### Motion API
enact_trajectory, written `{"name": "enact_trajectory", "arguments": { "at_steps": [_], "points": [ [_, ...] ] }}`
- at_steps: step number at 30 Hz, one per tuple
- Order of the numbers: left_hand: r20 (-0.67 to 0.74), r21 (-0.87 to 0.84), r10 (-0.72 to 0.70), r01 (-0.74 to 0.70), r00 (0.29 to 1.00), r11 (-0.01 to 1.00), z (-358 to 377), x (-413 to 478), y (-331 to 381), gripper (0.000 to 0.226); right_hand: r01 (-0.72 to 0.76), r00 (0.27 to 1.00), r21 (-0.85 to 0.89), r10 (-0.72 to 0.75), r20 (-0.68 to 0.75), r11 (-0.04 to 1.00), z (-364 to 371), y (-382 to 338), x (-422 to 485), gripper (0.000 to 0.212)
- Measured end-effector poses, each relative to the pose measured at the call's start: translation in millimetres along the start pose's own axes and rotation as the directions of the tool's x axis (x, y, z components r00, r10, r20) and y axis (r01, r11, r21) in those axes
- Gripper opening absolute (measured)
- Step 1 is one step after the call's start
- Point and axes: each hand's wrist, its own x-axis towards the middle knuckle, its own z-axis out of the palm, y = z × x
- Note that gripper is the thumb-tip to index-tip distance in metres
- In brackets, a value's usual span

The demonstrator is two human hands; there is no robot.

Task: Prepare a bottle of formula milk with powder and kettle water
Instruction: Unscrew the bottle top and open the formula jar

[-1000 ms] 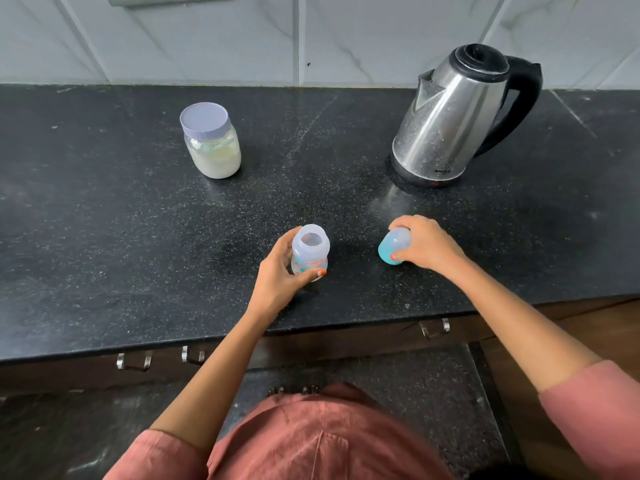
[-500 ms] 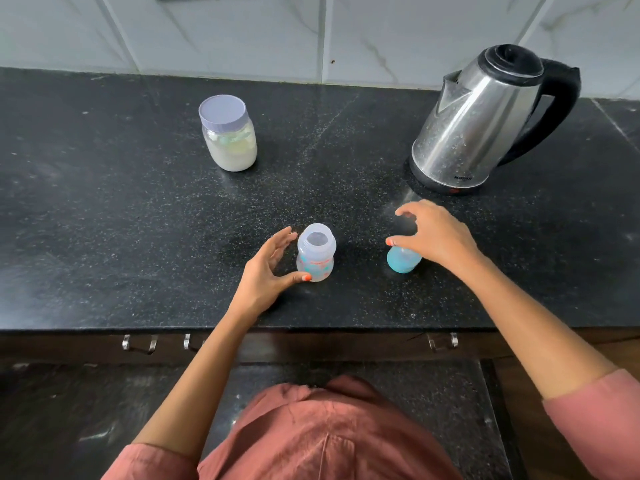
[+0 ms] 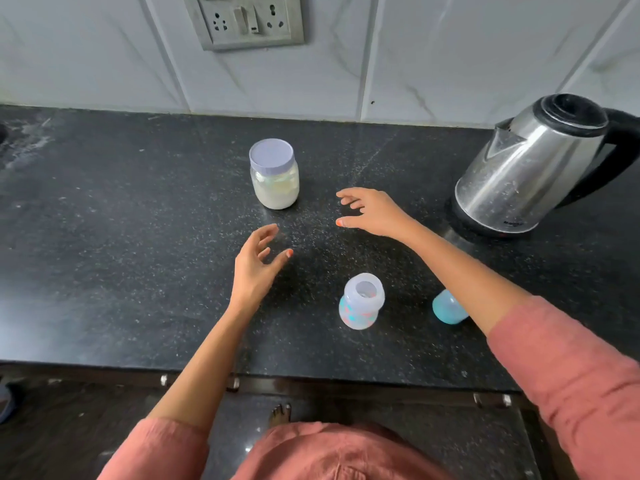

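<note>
Counter (image 3: 104, 237): black speckled stone.
Bottle (image 3: 362, 301): stood uncapped near the front edge, between your forearms.
Cap (image 3: 446, 306): blue, right of the bottle.
Powder jar (image 3: 273, 174): lidded, mid-counter.
Kettle (image 3: 526, 164): far right.
Left hand (image 3: 254, 265): your fingers were loose, empty.
Right hand (image 3: 374, 213): your fingers were spread, empty, near the jar.

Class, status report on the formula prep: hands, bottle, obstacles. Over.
Hands open, empty: left hand, right hand, just short of the jar, lid on. Upright bottle uncapped; cap beside it. Nothing between hands and jar.
</note>
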Motion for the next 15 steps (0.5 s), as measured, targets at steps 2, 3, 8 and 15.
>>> {"name": "enact_trajectory", "arguments": {
  "at_steps": [2, 3, 8, 15],
  "points": [
    [-0.017, 0.029, 0.0, 0.001, 1.0, 1.0, -9, 24, -2, 0.051, -0.006, 1.0, 0.021, 0.005, 0.02, 1.0, 6, -9, 20, 0.064],
    [-0.026, 0.042, 0.007, -0.006, 1.0, 0.999, -13, 35, -2, 0.056, -0.009, 1.0, 0.036, 0.008, 0.023, 0.999, 9, -13, 29, 0.067],
    [0.045, 0.094, 0.004, -0.009, 0.999, 0.996, -29, 95, -5, 0.086, 0.0, 1.0, 0.097, -0.002, 0.017, 0.995, 24, -36, 71, 0.084],
    [0.281, 0.125, -0.019, -0.017, 0.96, 0.992, -37, 152, -9, 0.094, -0.007, 1.0, 0.209, 0.006, 0.007, 0.978, 42, -50, 108, 0.092]
  ]
}}
